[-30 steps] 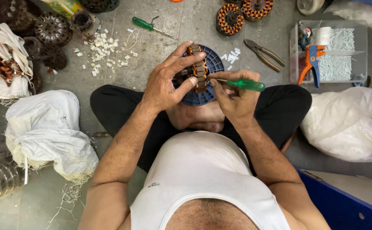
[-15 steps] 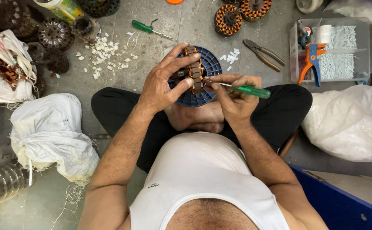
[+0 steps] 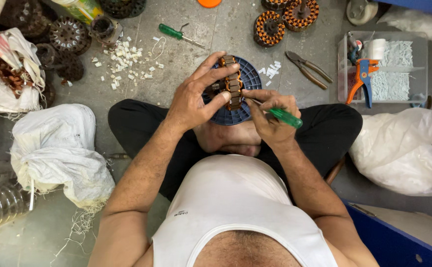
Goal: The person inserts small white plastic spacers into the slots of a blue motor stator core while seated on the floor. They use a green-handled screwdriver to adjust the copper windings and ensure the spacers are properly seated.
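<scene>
Hand on stator; tray, white slips

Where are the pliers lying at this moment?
In the head view, the pliers lie on the floor beyond the right hand, between the blue disc and the clear plastic box.
</scene>
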